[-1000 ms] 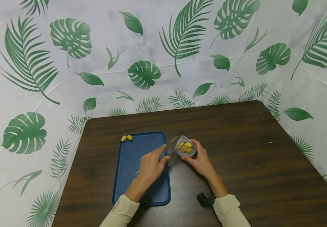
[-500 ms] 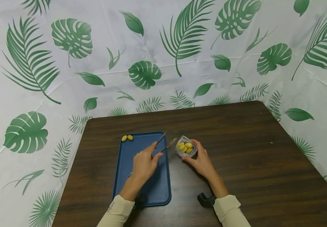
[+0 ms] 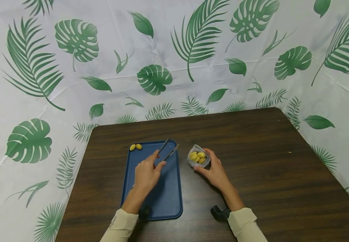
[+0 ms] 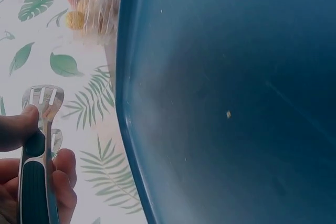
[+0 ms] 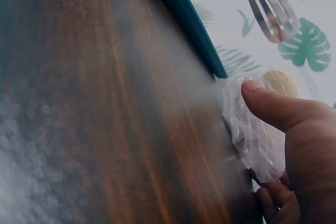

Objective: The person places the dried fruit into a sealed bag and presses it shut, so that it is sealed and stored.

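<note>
Left hand: fingers clamped on tongs, tongs' tips apart, above tray | Right hand: thumb and fingers curled round bag, just right of tray | Yellow pieces: clustered in bag | Two more: side by side, tray's far left corner | Table: under tray

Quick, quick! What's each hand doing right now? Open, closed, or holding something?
Left hand: holding the tongs, their tips apart with nothing between.
Right hand: holding the clear plastic bag of yellow pieces.
</note>
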`<state>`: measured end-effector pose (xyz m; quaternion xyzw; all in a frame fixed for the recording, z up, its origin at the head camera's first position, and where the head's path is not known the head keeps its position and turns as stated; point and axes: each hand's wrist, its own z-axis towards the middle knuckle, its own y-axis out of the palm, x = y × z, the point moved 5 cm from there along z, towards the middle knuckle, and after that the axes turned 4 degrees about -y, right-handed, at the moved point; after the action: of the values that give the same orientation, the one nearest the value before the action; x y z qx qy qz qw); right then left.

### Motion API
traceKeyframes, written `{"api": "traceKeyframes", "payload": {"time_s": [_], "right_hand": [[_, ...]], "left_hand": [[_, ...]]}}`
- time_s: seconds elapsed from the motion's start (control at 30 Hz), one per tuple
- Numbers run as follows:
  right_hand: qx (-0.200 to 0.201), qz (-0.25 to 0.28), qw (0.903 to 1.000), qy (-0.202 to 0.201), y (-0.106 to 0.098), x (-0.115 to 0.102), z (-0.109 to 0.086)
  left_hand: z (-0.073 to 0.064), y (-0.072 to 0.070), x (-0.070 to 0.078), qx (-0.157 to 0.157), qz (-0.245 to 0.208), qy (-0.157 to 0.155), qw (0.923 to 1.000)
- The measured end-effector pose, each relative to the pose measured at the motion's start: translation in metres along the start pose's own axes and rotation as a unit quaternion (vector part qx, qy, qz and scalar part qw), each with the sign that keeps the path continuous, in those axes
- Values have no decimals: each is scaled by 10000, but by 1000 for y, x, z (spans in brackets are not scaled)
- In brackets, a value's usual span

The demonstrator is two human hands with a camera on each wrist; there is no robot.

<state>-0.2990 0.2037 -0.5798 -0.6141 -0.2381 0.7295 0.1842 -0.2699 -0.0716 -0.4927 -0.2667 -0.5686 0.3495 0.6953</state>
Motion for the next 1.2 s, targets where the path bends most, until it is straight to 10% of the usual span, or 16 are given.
{"api": "traceKeyframes", "payload": {"time_s": [1.2], "right_hand": [[-29,22,10000,22,1,-1,0]], "left_hand": [[5,-18,-29,332,481,-407,9975]]}}
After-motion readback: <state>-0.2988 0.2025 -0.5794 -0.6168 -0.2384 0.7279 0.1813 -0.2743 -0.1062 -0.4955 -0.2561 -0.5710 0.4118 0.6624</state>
